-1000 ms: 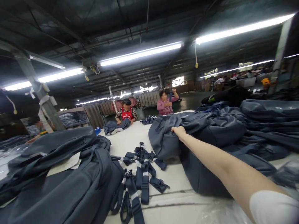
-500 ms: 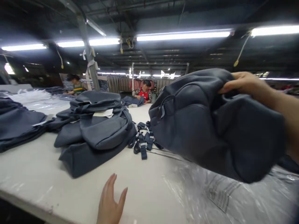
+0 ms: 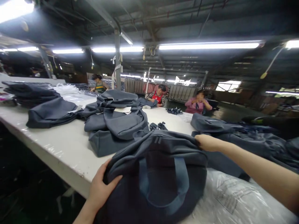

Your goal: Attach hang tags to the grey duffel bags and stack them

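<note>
A dark blue-grey bag (image 3: 161,174) with a loop handle lies at the near edge of the white table (image 3: 65,146), right in front of me. My left hand (image 3: 100,186) grips its near left corner, thumb on top of the fabric. My right hand (image 3: 206,142) is closed on the bag's far right top edge, with my bare forearm reaching in from the right.
A pile of similar grey bags (image 3: 116,124) sits just behind, with more stacks (image 3: 30,93) at the far left and a heap (image 3: 245,137) on the right. Clear plastic sheeting (image 3: 235,199) covers the table's right part. Three people (image 3: 198,101) work at the far end.
My right hand brought the lifted bag down onto the table edge in front of me. My left hand, open above the table before, now grips the bag's corner. The view swung left and down.
</note>
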The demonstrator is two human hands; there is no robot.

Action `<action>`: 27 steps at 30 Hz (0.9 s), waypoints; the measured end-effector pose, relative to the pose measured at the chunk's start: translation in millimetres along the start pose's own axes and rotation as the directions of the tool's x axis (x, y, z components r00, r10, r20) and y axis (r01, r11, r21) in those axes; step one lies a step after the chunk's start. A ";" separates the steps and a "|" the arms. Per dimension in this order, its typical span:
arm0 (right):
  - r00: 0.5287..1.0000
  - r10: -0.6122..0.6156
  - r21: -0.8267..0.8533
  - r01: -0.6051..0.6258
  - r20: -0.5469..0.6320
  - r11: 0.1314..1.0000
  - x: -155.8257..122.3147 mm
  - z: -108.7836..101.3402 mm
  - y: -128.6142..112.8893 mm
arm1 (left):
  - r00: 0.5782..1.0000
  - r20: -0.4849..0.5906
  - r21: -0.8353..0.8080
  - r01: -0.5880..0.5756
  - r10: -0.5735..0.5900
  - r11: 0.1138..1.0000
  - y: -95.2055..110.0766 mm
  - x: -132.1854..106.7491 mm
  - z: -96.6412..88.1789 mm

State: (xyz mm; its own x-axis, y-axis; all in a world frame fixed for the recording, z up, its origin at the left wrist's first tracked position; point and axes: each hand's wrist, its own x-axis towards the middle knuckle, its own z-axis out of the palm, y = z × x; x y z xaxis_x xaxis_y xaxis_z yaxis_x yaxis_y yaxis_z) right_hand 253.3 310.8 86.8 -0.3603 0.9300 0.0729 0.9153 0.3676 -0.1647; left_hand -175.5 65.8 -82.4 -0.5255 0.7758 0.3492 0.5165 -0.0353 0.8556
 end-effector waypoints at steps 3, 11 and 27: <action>1.000 0.028 0.020 -0.028 0.004 0.999 14.0 25.3 -10.3 | 0.992 -0.029 0.102 -0.120 0.123 0.988 11.2 -34.2 2.2; 0.746 -0.615 0.155 0.659 -0.256 0.736 -36.4 20.0 -95.3 | 0.978 -0.058 0.285 -0.177 0.201 0.942 6.8 -50.4 -3.1; 0.648 -0.297 0.222 0.595 -0.701 0.773 -126.6 73.4 -110.8 | 0.452 0.328 0.414 -0.858 0.830 0.303 193.4 -30.2 80.7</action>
State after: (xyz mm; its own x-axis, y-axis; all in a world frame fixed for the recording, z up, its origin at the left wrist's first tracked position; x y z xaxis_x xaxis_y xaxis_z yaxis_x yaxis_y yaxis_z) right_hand 184.3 152.9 23.7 -0.3792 0.4879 0.7862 0.4532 0.8387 -0.3019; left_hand -5.2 86.3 41.6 0.4127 0.5275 0.7426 0.8878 -0.4153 -0.1984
